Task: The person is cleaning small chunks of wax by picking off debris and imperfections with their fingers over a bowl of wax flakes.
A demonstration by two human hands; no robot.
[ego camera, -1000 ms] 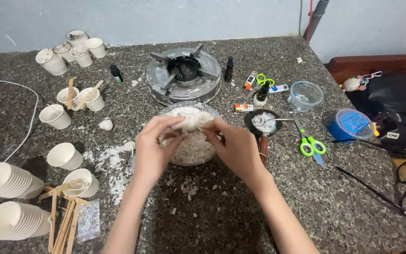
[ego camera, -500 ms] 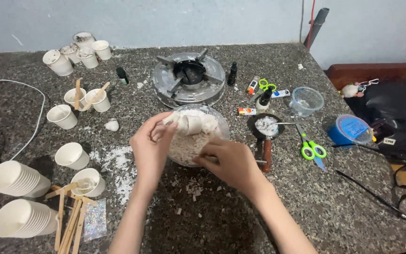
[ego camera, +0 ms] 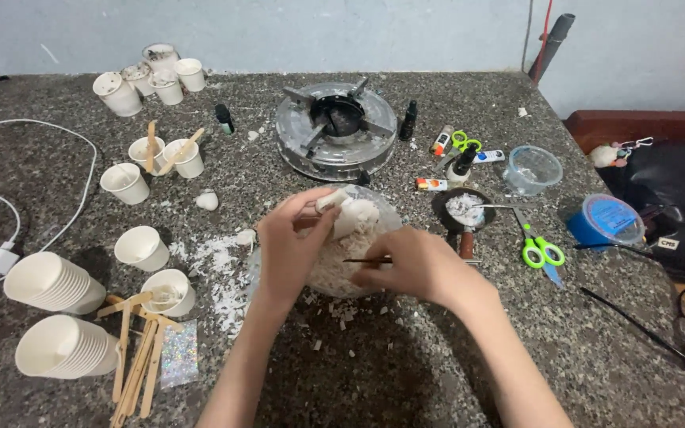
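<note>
I see my left hand (ego camera: 291, 246) curled over the glass bowl (ego camera: 259, 265) near the middle of the desk (ego camera: 406, 357), fingers closed around a white wax chunk (ego camera: 356, 215) at the bowl's far rim. My right hand (ego camera: 414, 265) hovers over the bowl's right side, fingers pinched shut on a thin dark stick (ego camera: 366, 261) that lies level across the white flakes (ego camera: 331, 269) inside. White crumbs (ego camera: 220, 265) litter the desk just left of the bowl. Beyond it, toward the far edge, sits the round metal burner (ego camera: 336, 131). Green scissors (ego camera: 539, 247) lie to the right, near a small dark pan (ego camera: 463, 211). Stacks of paper cups (ego camera: 45, 281) rest at the left edge, with wooden sticks (ego camera: 136, 361) beside them.
</note>
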